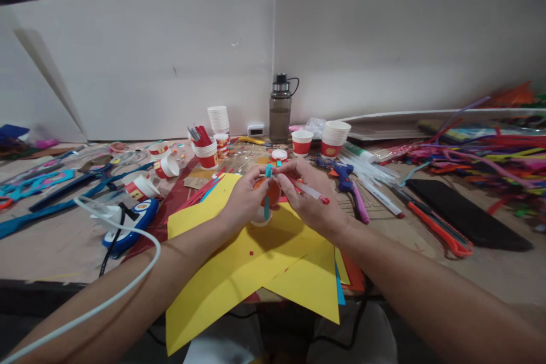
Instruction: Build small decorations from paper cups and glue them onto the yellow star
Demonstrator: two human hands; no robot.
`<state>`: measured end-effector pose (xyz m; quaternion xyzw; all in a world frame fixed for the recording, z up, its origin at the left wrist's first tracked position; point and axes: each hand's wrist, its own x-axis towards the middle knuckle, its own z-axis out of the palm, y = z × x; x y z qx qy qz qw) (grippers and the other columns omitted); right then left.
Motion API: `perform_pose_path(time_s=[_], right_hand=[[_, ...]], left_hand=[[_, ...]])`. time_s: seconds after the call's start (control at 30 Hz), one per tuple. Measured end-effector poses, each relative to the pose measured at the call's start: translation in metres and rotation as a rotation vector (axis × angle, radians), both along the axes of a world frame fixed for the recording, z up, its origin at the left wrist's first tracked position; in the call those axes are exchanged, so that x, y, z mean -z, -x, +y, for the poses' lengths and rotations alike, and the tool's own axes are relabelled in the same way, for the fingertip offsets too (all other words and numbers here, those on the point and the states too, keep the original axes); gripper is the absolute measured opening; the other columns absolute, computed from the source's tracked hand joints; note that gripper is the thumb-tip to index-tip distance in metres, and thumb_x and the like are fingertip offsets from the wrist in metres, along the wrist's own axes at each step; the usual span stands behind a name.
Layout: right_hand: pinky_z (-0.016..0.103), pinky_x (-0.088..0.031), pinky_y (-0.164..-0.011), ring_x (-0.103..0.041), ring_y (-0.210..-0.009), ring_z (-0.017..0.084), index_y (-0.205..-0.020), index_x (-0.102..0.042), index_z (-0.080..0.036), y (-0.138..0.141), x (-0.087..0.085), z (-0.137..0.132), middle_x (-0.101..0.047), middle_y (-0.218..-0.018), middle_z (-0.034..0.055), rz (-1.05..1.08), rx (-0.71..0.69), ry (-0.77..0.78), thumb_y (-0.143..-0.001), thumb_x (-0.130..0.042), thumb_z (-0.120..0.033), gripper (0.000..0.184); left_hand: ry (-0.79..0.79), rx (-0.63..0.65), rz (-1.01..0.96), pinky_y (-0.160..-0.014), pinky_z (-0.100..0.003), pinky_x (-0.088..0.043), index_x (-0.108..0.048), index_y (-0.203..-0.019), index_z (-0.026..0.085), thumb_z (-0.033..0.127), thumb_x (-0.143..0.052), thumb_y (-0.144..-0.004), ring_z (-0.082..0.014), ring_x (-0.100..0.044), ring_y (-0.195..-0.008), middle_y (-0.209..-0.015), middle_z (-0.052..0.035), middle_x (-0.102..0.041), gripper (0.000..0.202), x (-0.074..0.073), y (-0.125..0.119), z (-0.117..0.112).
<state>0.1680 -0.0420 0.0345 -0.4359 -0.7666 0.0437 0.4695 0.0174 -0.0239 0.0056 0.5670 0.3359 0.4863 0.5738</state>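
My left hand is closed around a small paper cup that shows a round orange face and a white rim below. A teal strip runs down over the orange part, and its top end sticks up between my hands. My right hand comes in from the other side, its fingertips pinched close to the top of the strip. A pen with a red end is held in the right hand, pointing out to the right. Both hands are above yellow paper sheets; the fingers partly hide the cup.
Behind stand a water bottle, stacked paper cups and a cup of red pens. On the right lie a glue gun, a box cutter and a black phone. A white cable crosses my left forearm.
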Motion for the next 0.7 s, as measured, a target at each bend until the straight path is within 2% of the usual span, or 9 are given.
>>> perform_pose_path(time_s=[0.33,0.53,0.7], right_hand=[[0.026,-0.045,-0.065,-0.063,-0.073,0.015,-0.087,-0.059,-0.019,0.0009,-0.0001,-0.0008,-0.067,-0.082,0.0032,-0.001,0.012,-0.014,-0.087,-0.055,-0.025,0.007],[0.026,-0.045,-0.064,-0.063,-0.072,0.015,-0.088,-0.058,-0.020,-0.0001,0.0008,-0.0006,-0.068,-0.083,0.0030,0.003,0.046,-0.038,-0.088,-0.054,-0.027,0.008],[0.026,-0.045,-0.063,-0.063,-0.073,0.015,-0.087,-0.058,-0.020,-0.0004,0.0003,0.0002,-0.068,-0.083,0.0034,-0.009,0.038,-0.022,-0.088,-0.054,-0.026,0.008]], left_hand=[[-0.006,-0.004,0.015,-0.056,-0.031,-0.059,-0.058,-0.103,0.022,0.049,-0.062,-0.080,-0.0106,-0.061,-0.059,-0.087,-0.0020,-0.063,0.037,0.0009,0.0002,0.0004],[-0.004,0.004,0.008,-0.055,-0.031,-0.059,-0.057,-0.106,0.021,0.050,-0.062,-0.079,-0.0157,-0.066,-0.070,-0.096,-0.0059,-0.066,0.040,0.0003,0.0002,0.0007],[-0.005,-0.002,0.003,-0.056,-0.030,-0.059,-0.057,-0.106,0.022,0.050,-0.062,-0.079,-0.0156,-0.066,-0.071,-0.097,-0.0054,-0.066,0.040,0.0008,0.0001,0.0005]])
